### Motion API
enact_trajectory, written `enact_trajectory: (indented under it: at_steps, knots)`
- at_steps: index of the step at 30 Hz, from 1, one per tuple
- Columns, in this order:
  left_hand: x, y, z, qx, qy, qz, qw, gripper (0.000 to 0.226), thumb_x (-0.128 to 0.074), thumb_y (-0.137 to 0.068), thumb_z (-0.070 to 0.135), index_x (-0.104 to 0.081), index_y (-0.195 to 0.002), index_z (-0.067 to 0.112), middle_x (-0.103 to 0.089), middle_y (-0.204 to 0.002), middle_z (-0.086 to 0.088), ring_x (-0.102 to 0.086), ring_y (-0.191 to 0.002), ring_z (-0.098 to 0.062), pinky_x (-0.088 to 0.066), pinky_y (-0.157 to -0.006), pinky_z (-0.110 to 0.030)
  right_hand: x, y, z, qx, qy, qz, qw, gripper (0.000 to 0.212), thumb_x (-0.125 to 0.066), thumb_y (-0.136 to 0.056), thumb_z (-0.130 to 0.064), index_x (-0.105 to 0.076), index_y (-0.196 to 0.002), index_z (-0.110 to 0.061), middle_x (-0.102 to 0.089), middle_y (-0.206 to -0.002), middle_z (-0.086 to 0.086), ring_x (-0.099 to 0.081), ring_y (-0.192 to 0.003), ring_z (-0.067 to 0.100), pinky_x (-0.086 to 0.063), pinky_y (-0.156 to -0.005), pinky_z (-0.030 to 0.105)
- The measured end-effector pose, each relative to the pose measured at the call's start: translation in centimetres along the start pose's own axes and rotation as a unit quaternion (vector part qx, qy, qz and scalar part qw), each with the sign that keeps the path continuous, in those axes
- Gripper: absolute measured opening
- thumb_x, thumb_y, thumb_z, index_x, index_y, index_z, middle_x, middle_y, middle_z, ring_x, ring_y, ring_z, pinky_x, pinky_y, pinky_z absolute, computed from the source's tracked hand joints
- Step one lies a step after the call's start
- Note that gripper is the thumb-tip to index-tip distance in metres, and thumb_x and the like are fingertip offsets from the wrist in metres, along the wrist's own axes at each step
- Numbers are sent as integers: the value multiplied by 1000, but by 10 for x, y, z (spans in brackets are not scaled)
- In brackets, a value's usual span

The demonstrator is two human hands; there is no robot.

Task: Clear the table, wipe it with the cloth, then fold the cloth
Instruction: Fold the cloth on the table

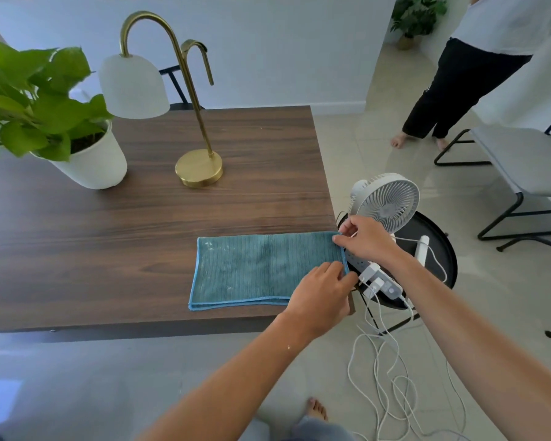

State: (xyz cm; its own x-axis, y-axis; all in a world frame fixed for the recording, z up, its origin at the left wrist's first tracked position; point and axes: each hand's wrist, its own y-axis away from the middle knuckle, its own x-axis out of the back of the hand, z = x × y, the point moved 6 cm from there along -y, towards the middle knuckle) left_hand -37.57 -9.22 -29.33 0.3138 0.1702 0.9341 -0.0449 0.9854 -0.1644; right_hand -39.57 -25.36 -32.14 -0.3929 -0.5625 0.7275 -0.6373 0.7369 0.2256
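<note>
A teal cloth [261, 270] with a light blue hem lies folded in half, flat on the dark wooden table [140, 224], near its front right corner. My left hand [323, 292] pinches the cloth's near right corner. My right hand [365, 238] pinches its far right corner at the table's edge. Both arms reach in from the lower right.
A brass lamp [199, 167] and a potted plant [89, 157] stand on the table's far left. Beside the table's right edge is a black round side table [439, 246] with a white fan [387, 200], a power strip [384, 283] and cables. A person [465, 78] and a chair [519, 167] are at right.
</note>
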Motion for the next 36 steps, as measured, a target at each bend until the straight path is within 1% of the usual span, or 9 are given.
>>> enact_trajectory:
  at_steps: [3,7,11,15,18,21,27,33,36]
  knots:
    - [11,3,-7,64,78,21,995,10,-57,-90,11,-54,-99,8,-57,-89,-10,-56,-73,-32,-45,-63,-37,3,-3,-7,-2,-24,8,1000,14,-76,-85,-22,-62,-83,-21,-66,-80,-6,-61,-71,9,-43,-57,22]
    - [27,19,-24,188,186,76,962,31,-57,-92,19,-54,-122,15,-65,-88,-4,-61,-79,-27,-49,-72,-40,11,-5,-33,14,-105,1,994,9,-73,-87,-15,-66,-88,-18,-71,-79,9,-67,-68,20,-61,-60,36]
    - [40,46,-61,325,286,104,895,12,-68,-87,22,-69,-98,18,-64,-72,12,-63,-68,-8,-56,-72,-26,7,-8,-75,68,-107,3,992,9,-77,-84,-16,-71,-81,-22,-72,-70,-1,-65,-61,14,-59,-61,34]
    - [49,81,-100,390,319,105,857,5,-72,-80,23,-68,-77,22,-67,-68,8,-63,-63,-4,-52,-58,-14,-19,-10,-119,107,-65,-24,992,7,-79,-82,-22,-73,-79,-23,-73,-74,-6,-67,-68,6,-53,-65,22]
    - [56,108,-127,435,330,113,830,7,-71,-77,21,-67,-72,24,-69,-67,5,-67,-61,-5,-54,-57,-18,-42,-9,-149,139,-37,-28,989,7,-79,-80,-22,-74,-77,-23,-73,-73,-10,-66,-71,1,-46,-66,15]
    - [61,133,-148,466,357,124,800,9,-72,-77,15,-68,-71,21,-71,-65,2,-70,-58,-9,-58,-57,-24,-68,-8,-175,151,-22,-51,987,7,-80,-81,-24,-74,-78,-22,-74,-76,-8,-68,-75,5,-55,-73,26]
    - [70,169,-174,505,340,127,783,8,-72,-79,15,-69,-75,21,-72,-66,4,-72,-58,-10,-59,-60,-26,-110,-5,-215,161,8,-77,984,11,-82,-82,-32,-73,-78,-25,-71,-78,-12,-70,-86,12,-58,-86,41]
    - [78,187,-189,521,292,123,792,9,-69,-79,16,-67,-74,23,-71,-62,4,-69,-55,-5,-49,-56,-17,-136,-5,-227,166,7,-94,982,16,-81,-84,-35,-77,-86,-20,-71,-75,-12,-69,-84,7,-57,-83,35]
    - [81,191,-192,521,242,124,809,8,-70,-77,20,-63,-76,25,-68,-60,6,-67,-60,-8,-50,-61,-24,-142,-4,-223,175,-9,-116,978,16,-80,-86,-35,-79,-93,-21,-75,-81,-10,-69,-83,1,-56,-82,28]
